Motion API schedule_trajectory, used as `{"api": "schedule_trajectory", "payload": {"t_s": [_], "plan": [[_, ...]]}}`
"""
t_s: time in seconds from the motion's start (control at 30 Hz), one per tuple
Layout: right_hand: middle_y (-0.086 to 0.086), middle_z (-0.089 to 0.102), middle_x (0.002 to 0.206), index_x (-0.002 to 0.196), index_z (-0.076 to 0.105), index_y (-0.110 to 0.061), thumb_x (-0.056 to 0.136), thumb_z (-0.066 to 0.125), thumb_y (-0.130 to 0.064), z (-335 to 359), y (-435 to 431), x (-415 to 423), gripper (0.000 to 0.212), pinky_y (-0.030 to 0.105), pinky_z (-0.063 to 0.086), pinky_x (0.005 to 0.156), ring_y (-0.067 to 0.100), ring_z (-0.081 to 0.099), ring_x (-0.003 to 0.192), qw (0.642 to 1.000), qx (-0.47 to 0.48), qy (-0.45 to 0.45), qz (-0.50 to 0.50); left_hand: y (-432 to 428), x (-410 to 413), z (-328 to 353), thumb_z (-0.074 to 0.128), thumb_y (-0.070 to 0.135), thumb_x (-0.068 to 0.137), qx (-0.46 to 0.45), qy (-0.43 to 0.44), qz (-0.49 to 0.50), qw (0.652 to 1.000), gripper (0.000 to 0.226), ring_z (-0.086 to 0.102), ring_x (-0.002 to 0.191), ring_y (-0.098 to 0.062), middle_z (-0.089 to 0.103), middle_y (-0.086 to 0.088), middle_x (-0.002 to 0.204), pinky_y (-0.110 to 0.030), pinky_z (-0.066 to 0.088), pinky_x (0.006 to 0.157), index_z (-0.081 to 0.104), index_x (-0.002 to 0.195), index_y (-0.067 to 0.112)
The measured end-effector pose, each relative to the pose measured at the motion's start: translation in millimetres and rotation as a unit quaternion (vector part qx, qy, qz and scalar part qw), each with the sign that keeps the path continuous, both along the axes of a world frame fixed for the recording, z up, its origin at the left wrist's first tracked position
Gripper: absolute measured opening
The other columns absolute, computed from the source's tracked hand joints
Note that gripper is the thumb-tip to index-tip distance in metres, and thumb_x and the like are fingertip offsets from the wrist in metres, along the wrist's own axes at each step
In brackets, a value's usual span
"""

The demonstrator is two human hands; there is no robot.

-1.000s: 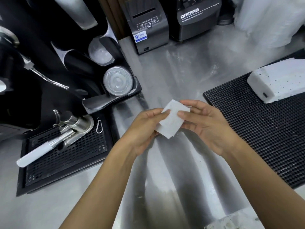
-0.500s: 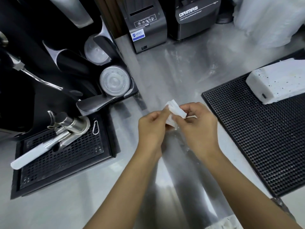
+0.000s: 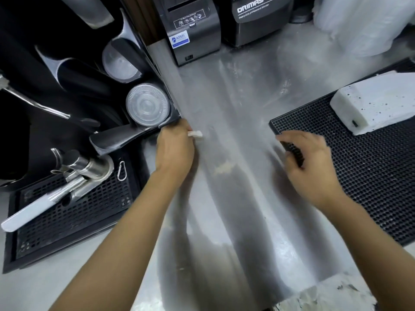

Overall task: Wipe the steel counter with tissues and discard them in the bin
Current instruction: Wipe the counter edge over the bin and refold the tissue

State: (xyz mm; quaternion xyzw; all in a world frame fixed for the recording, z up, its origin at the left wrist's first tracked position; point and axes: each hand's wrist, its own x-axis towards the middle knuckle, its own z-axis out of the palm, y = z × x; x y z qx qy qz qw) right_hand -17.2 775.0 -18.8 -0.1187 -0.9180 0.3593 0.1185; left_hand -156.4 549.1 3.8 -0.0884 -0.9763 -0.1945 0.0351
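Far left, against the corner of the black lid rack: left hand, fingers curled round a wadded tissue, white tip poking out toward the bare steel counter, low over it — contact unclear. Looks like the start of a wiping pass; calls next for a press down and a sweep across the pale smudge nearby. Further right, right hand pinching the lifted corner of the black rubber mat — probably to bare the steel beneath.

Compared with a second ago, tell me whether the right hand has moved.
Yes. The right hand left the tissue and went right, to the corner of the black mat.
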Motion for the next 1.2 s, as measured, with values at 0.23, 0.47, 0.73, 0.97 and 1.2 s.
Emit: {"api": "schedule_trajectory", "payload": {"t_s": [0.23,0.47,0.73,0.97,1.2], "plan": [[-0.002,0.051,0.139,0.129,0.057,-0.019,0.090,0.046,-0.028,-26,27,5,0.042,0.043,0.006,0.118,0.021,0.038,0.136,0.993,0.100,-0.038,0.044,-8,1,-35,0.059,0.015,0.090,0.009,0.051,-0.087,0.995,0.016,0.059,0.084,-0.032,0.062,-0.015,0.089,-0.030,0.040,0.074,0.073,0.089,0.007],[-0.001,0.055,0.134,0.123,0.061,-0.019,0.088,0.049,-0.027,-26,29,3,0.039,0.046,0.010,0.118,0.020,0.041,0.132,0.996,0.076,-0.006,0.044,8,82,-29,0.064,0.015,0.089,0.163,-0.025,-0.146,0.975,0.011,0.056,0.077,-0.010,0.065,0.000,0.082,-0.013,0.042,0.075,0.074,0.094,0.016],[-0.006,0.052,0.138,0.130,0.056,-0.022,0.094,0.043,-0.027,-19,32,35,0.038,0.040,0.005,0.121,0.014,0.036,0.139,0.999,0.036,-0.021,0.021,-37,31,-33,0.059,0.005,0.087,0.048,0.054,0.049,0.996,0.008,0.056,0.075,-0.030,0.061,-0.016,0.081,-0.024,0.034,0.068,0.067,0.086,0.004],[-0.003,0.055,0.135,0.128,0.058,-0.017,0.093,0.044,-0.023,-25,26,39,0.038,0.034,0.002,0.121,0.014,0.039,0.137,0.998,0.067,-0.017,0.010,28,123,-36,0.061,0.001,0.085,0.178,-0.004,-0.082,0.980,0.019,0.051,0.073,-0.002,0.064,-0.001,0.089,0.000,0.033,0.074,0.071,0.097,0.012],[-0.003,0.058,0.131,0.125,0.060,-0.016,0.091,0.043,-0.016,-27,27,40,0.038,0.026,0.003,0.120,0.012,0.042,0.134,0.998,0.056,-0.001,-0.002,4,11,-24,0.057,0.016,0.090,0.158,0.058,0.059,0.984,0.019,0.050,0.069,-0.022,0.054,-0.010,0.075,-0.029,0.038,0.072,0.068,0.078,0.007]]}}
